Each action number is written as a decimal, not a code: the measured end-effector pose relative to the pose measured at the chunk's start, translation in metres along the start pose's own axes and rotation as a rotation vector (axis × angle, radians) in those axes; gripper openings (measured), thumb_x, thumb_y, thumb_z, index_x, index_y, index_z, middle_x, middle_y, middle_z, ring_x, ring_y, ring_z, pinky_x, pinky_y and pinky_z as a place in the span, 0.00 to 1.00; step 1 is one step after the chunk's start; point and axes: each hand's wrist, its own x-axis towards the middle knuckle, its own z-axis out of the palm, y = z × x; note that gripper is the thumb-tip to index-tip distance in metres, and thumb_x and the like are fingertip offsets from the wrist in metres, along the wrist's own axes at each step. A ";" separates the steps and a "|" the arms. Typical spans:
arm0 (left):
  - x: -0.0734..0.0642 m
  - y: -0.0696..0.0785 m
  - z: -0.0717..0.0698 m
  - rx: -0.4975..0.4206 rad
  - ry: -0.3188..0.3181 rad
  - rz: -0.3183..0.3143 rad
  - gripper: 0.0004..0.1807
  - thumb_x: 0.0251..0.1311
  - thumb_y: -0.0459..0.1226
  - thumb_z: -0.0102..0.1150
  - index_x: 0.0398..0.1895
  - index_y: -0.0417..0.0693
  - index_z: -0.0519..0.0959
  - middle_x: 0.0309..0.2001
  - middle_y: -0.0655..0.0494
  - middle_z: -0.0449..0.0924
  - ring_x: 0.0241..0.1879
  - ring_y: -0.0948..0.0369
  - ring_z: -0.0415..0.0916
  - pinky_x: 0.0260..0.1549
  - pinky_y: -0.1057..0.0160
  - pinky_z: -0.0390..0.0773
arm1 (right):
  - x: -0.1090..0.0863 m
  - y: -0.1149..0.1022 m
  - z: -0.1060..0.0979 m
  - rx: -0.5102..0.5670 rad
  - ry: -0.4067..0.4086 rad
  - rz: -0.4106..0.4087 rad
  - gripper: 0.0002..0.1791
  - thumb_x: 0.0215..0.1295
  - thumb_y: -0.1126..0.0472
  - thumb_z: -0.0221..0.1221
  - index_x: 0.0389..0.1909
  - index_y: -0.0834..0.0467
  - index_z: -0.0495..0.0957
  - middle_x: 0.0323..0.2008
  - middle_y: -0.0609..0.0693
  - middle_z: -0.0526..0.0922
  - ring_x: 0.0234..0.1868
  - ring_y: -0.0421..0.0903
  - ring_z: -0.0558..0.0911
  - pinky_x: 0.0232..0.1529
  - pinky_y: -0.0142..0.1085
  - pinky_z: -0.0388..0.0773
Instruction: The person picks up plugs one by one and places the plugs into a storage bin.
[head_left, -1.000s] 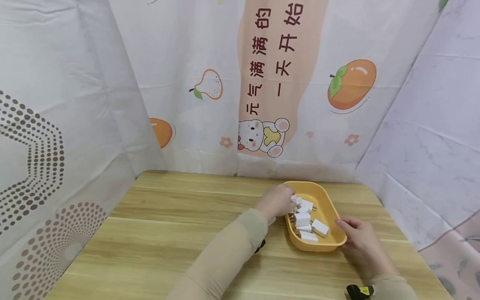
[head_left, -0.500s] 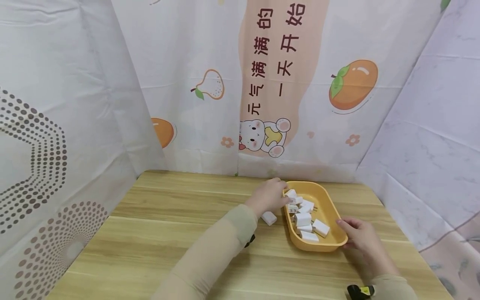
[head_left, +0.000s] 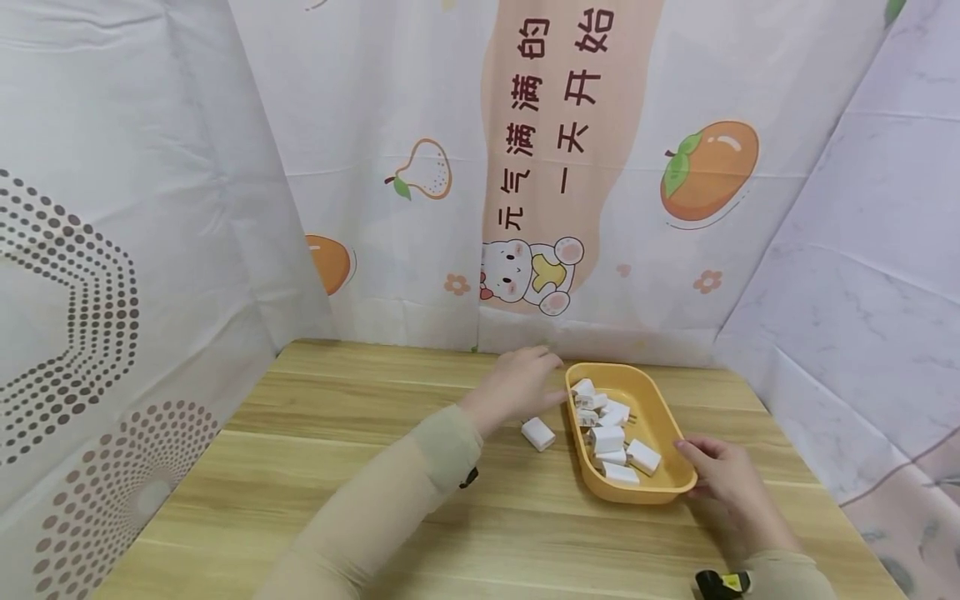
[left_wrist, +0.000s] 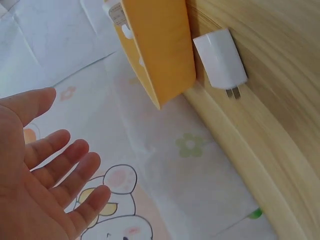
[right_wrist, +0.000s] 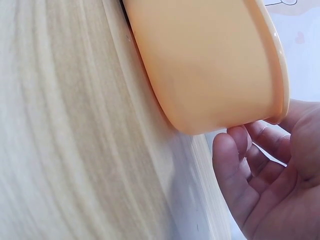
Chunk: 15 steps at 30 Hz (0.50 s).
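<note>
A yellow plastic tray (head_left: pixel 654 417) stands on the table and holds several white plug-in chargers (head_left: pixel 606 438), most of them along its left side. My left hand (head_left: pixel 513 385) is over the table just left of the tray, fingers loosely spread and holding nothing; the left wrist view shows the bare palm (left_wrist: pixel 45 175). One white charger (head_left: pixel 537 434) lies on the wood below that hand, its two metal prongs visible in the left wrist view. At the tray's near right corner my right hand (head_left: pixel 722 471) grips the rim, thumb on top and fingers curled against the outside wall.
The wooden table (head_left: pixel 360 467) backs onto a printed fabric curtain (head_left: pixel 420 250). More fabric (head_left: pixel 862 250) hangs along the right side and on the left. A black strap (head_left: pixel 722 583) is around the right wrist.
My left hand has let go of a charger inside the tray and drawn back left over the rim. This uncovers the charger on the table. My right hand stays on the tray.
</note>
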 end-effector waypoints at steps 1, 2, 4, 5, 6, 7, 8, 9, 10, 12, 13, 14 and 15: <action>-0.003 -0.002 -0.001 0.005 0.002 0.005 0.28 0.69 0.57 0.58 0.65 0.54 0.77 0.64 0.59 0.76 0.64 0.58 0.71 0.64 0.56 0.70 | 0.000 0.000 0.000 -0.003 0.001 0.002 0.34 0.75 0.46 0.59 0.62 0.74 0.72 0.42 0.57 0.82 0.33 0.46 0.84 0.31 0.43 0.86; -0.005 -0.004 -0.003 0.003 0.003 0.007 0.28 0.69 0.57 0.58 0.66 0.54 0.77 0.64 0.58 0.76 0.64 0.57 0.72 0.64 0.55 0.70 | -0.001 -0.001 0.000 -0.004 0.001 0.003 0.33 0.75 0.46 0.59 0.62 0.74 0.72 0.43 0.58 0.82 0.33 0.46 0.84 0.31 0.43 0.86; -0.012 -0.010 -0.006 0.013 0.010 0.013 0.29 0.69 0.57 0.58 0.66 0.54 0.76 0.62 0.58 0.77 0.62 0.58 0.73 0.63 0.55 0.71 | -0.001 -0.001 0.001 -0.013 0.000 0.006 0.34 0.75 0.46 0.59 0.62 0.74 0.72 0.44 0.59 0.82 0.34 0.46 0.83 0.31 0.43 0.86; -0.015 -0.014 -0.008 0.017 0.017 0.017 0.29 0.68 0.58 0.58 0.66 0.53 0.76 0.62 0.58 0.77 0.62 0.58 0.73 0.62 0.54 0.71 | -0.001 -0.002 0.001 -0.014 0.001 0.009 0.34 0.75 0.46 0.59 0.62 0.73 0.72 0.44 0.59 0.82 0.34 0.46 0.83 0.32 0.43 0.86; -0.019 -0.017 -0.009 0.017 0.024 0.021 0.30 0.68 0.58 0.59 0.66 0.52 0.76 0.62 0.57 0.77 0.62 0.57 0.73 0.62 0.54 0.71 | -0.001 -0.002 0.002 -0.015 0.004 0.014 0.33 0.74 0.46 0.59 0.62 0.73 0.72 0.45 0.59 0.82 0.34 0.46 0.83 0.32 0.43 0.86; -0.022 -0.021 -0.011 0.018 0.032 0.025 0.30 0.68 0.58 0.59 0.66 0.52 0.76 0.62 0.57 0.77 0.61 0.57 0.73 0.62 0.54 0.71 | -0.001 -0.002 0.002 -0.015 0.004 0.015 0.33 0.74 0.46 0.59 0.62 0.73 0.73 0.45 0.59 0.82 0.34 0.46 0.83 0.32 0.43 0.86; -0.026 -0.025 -0.013 0.020 0.039 0.029 0.30 0.68 0.58 0.59 0.65 0.52 0.76 0.62 0.57 0.77 0.61 0.57 0.73 0.62 0.54 0.72 | -0.001 -0.002 0.002 -0.012 0.004 0.017 0.33 0.74 0.46 0.59 0.62 0.73 0.73 0.45 0.60 0.82 0.34 0.47 0.83 0.32 0.43 0.86; -0.029 -0.028 -0.014 0.023 0.046 0.033 0.30 0.67 0.58 0.59 0.65 0.51 0.77 0.61 0.56 0.77 0.61 0.57 0.73 0.61 0.53 0.72 | -0.001 -0.002 0.002 -0.013 0.003 0.014 0.33 0.74 0.46 0.59 0.62 0.73 0.73 0.45 0.59 0.82 0.34 0.47 0.83 0.32 0.43 0.86; -0.033 -0.032 -0.016 0.020 0.053 0.036 0.30 0.67 0.58 0.60 0.65 0.51 0.77 0.61 0.56 0.77 0.61 0.57 0.74 0.61 0.53 0.72 | -0.001 -0.002 0.002 -0.009 0.003 0.014 0.33 0.74 0.46 0.59 0.62 0.73 0.73 0.44 0.59 0.82 0.34 0.47 0.83 0.32 0.43 0.86; -0.039 -0.038 -0.021 0.012 0.067 0.045 0.30 0.67 0.57 0.61 0.64 0.50 0.77 0.61 0.56 0.78 0.61 0.57 0.74 0.61 0.53 0.73 | -0.001 -0.002 0.002 -0.003 0.003 0.012 0.33 0.74 0.46 0.60 0.61 0.73 0.73 0.43 0.58 0.82 0.34 0.47 0.83 0.31 0.43 0.86; -0.042 -0.041 -0.023 0.010 0.074 0.050 0.29 0.67 0.56 0.62 0.64 0.50 0.77 0.60 0.56 0.78 0.61 0.57 0.74 0.61 0.54 0.73 | 0.000 -0.001 0.001 0.000 0.004 0.012 0.33 0.74 0.46 0.60 0.61 0.73 0.73 0.43 0.57 0.82 0.33 0.46 0.83 0.31 0.43 0.86; -0.044 -0.043 -0.025 0.004 0.082 0.057 0.29 0.66 0.56 0.62 0.64 0.50 0.77 0.60 0.56 0.78 0.60 0.57 0.74 0.60 0.54 0.73 | 0.000 -0.001 0.001 0.001 0.004 0.010 0.33 0.74 0.46 0.60 0.61 0.73 0.73 0.42 0.57 0.82 0.33 0.46 0.83 0.31 0.43 0.86; -0.046 -0.045 -0.028 -0.008 0.089 0.065 0.28 0.66 0.55 0.63 0.63 0.50 0.78 0.60 0.56 0.78 0.60 0.57 0.74 0.61 0.53 0.73 | 0.000 0.000 0.000 0.001 0.005 0.009 0.33 0.74 0.46 0.59 0.61 0.73 0.73 0.42 0.56 0.82 0.33 0.46 0.83 0.31 0.43 0.86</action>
